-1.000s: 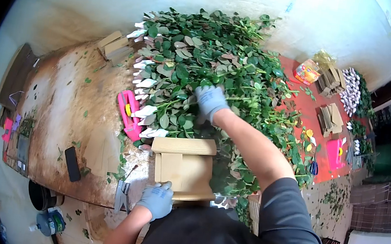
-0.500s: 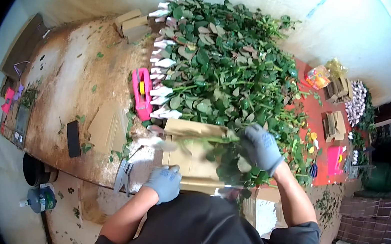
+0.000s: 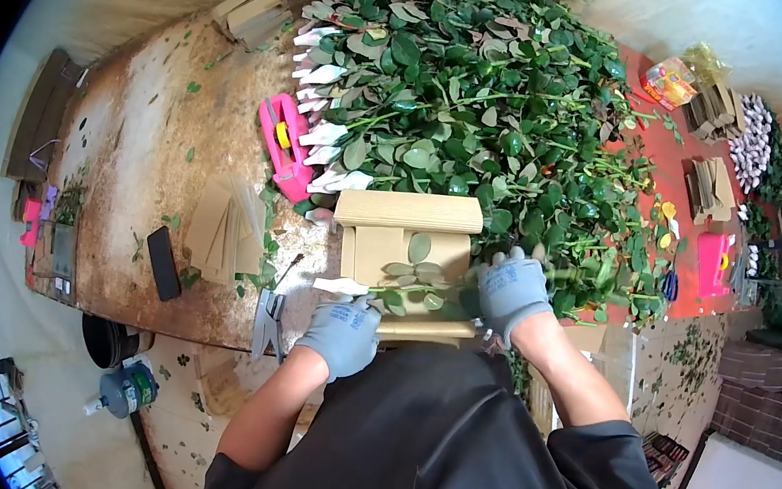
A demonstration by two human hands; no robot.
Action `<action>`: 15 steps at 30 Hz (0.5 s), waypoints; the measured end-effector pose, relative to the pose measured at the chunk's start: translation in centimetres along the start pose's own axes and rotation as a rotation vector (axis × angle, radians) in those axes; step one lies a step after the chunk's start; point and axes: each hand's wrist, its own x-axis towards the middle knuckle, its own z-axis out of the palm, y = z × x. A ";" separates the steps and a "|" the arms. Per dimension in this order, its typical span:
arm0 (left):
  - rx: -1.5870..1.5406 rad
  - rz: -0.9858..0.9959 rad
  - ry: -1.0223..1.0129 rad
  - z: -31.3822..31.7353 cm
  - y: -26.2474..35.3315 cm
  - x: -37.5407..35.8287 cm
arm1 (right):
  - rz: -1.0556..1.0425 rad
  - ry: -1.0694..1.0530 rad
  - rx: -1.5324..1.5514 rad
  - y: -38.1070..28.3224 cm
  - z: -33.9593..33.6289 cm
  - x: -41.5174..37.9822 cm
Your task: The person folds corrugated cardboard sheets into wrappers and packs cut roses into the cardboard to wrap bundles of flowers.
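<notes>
Stained tabletop (image 3: 126,154) | flower (image 3: 392,299) over cardboard (image 3: 375,252) | left hand (image 3: 342,338), right hand (image 3: 512,293) | glove print (image 3: 341,316) illegible

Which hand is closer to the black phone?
Left. The left hand is to the right of the black phone; the right hand is farther right, past the open cardboard.

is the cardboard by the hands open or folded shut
Open. The cardboard's inner face shows from above, and a leafy stem crosses it in plain view, with the far flap not covering it.
</notes>
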 end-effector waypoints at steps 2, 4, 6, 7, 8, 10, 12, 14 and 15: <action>-0.008 -0.048 -0.126 -1.2 0.5 0.0 | 0.008 -0.152 0.013 0.7 0.8 0.5; -0.007 -0.034 -0.057 -0.5 0.3 -0.1 | 0.020 -0.175 0.019 1.5 3.2 0.3; -0.007 -0.019 0.007 0.1 0.2 -0.3 | -0.022 -0.204 -0.043 2.1 2.8 -0.8; 0.011 -0.003 0.016 0.2 0.1 -0.3 | 0.000 -0.156 -0.038 2.4 3.4 -1.4; 0.033 0.016 0.026 0.3 0.0 -0.2 | -0.011 -0.333 -0.105 2.4 0.0 -2.0; 0.030 0.016 0.028 0.2 0.1 -0.3 | 0.090 -0.266 -0.117 3.4 2.9 -2.0; 0.030 0.014 0.037 0.1 0.1 -0.3 | 0.146 -0.169 -0.165 3.5 2.8 -2.9; -0.020 -0.021 -0.003 0.2 0.0 -0.3 | 0.194 -0.071 -0.214 3.3 1.6 -3.3; -0.020 -0.022 -0.007 0.4 0.0 -0.4 | 0.151 0.131 -0.155 2.7 0.3 -3.4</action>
